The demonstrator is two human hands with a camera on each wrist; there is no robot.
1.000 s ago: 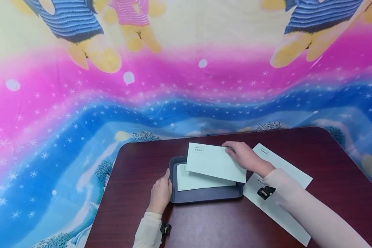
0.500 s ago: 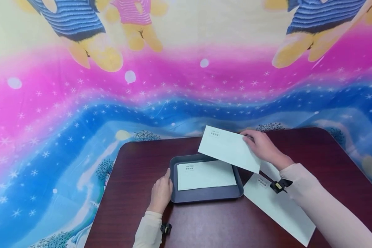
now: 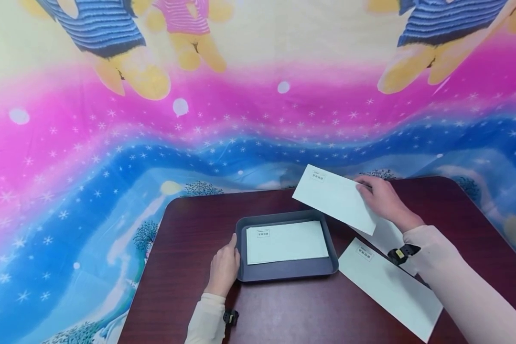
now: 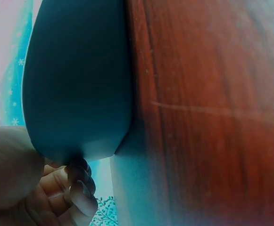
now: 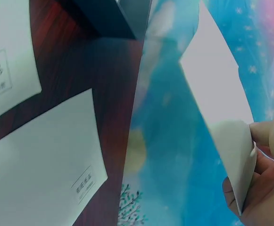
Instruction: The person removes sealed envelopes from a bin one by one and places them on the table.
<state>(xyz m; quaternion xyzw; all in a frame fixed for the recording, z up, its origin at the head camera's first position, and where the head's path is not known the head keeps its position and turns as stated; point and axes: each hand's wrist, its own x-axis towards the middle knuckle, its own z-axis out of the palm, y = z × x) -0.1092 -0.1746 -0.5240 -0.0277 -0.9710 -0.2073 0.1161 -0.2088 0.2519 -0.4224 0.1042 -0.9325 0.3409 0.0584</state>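
Note:
My right hand [image 3: 387, 203] pinches the near right part of a pale envelope [image 3: 335, 197], held tilted in the air above the table's back, beyond the tray's right corner. In the right wrist view, the thumb and curled fingers of that hand [image 5: 269, 174] clasp the envelope [image 5: 221, 108] at its end. A dark grey tray [image 3: 284, 273] holds a stack of similar envelopes [image 3: 288, 243]. At the tray's left rim, my left hand [image 3: 223, 270] grips it; the left wrist view shows this hand [image 4: 37, 183] with bent fingers at the tray's end [image 4: 78, 89].
On the dark red table [image 3: 189, 239], one envelope [image 3: 391, 289] lies slanted right of the tray. Another envelope [image 3: 387, 235] lies behind it, partly covered by the right hand and the held envelope. A patterned cloth [image 3: 241, 110] hangs behind the table.
My right hand has moved the held envelope up and to the right, away from over the tray, uncovering the stack. My left hand has stayed at the tray's edge.

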